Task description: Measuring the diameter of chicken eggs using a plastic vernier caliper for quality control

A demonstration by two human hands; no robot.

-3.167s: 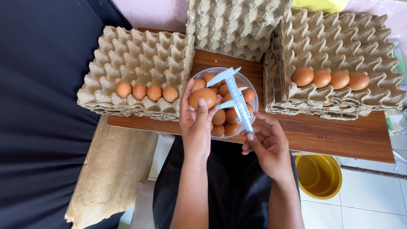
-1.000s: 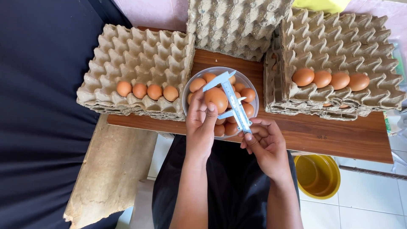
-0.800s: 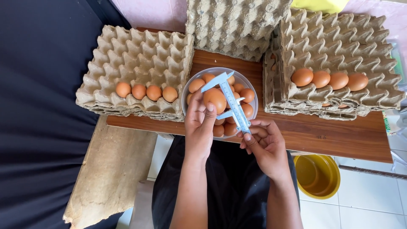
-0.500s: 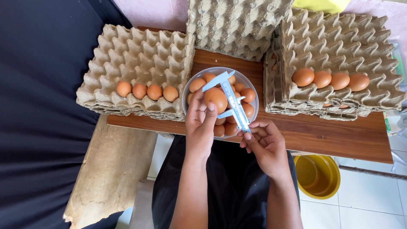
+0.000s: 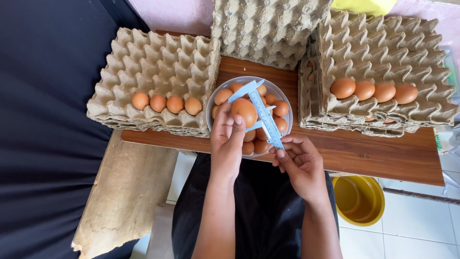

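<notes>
Above bowl (image 5: 215, 98), left hand (image 5: 227, 139) holds egg (image 5: 244, 111) in caliper (image 5: 262, 115).

wooden table (image 5: 383, 153), white tiled floor (image 5: 421, 235), pink wall (image 5: 167, 12)

a brown wooden table (image 5: 364, 153) carries a bowl of brown eggs (image 5: 213, 112) at its middle, a stack of cardboard egg trays (image 5: 158, 62) to the left, another stack (image 5: 383, 43) at right, and a third (image 5: 268, 29) behind.
</notes>
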